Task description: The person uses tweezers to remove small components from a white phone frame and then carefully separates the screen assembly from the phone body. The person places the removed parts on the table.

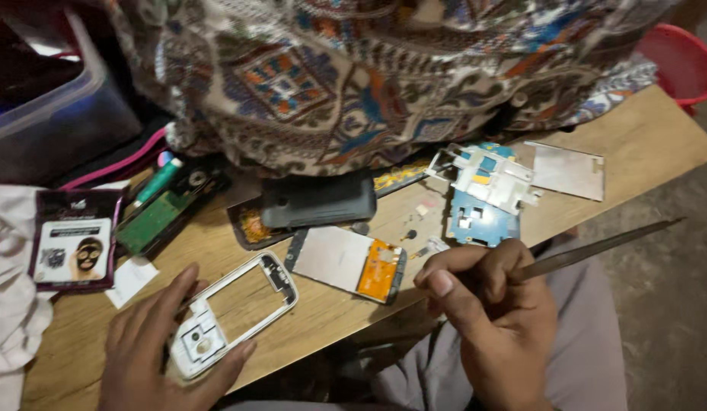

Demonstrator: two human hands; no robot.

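Status of disassembly: the phone is already broken down into separate parts on the wooden board [308, 320]. The white phone frame [235, 312] serves as reference below; it lies flat near the board's front edge, empty of screen and electronics.

Left hand [159, 350]: fingers spread wide and pressed against the frame's lower end, steadying it; nothing is enclosed in the hand.

Right hand [494, 312]: pinched closed around metal tweezers [597, 247], well right of the frame. The tips are hidden behind the fingers (whether they carry a part cannot be told).

Parts already removed:
- Display panel with orange flex [346, 265], just right of the frame.
- Dark back cover [319, 202], behind the frame.
- Blue circuit board [479, 217] with white shield on top, far right of the frame.
- Bare metal plate [566, 171], beyond the circuit board.
- Green board [148, 221], behind-left of the frame.

Reassembly is judged not yet begun.

Packages: a dark maroon rectangular sachet [75, 240] with a pale label panel lies left of the frame; a small white paper slip [131, 280] sits between them.
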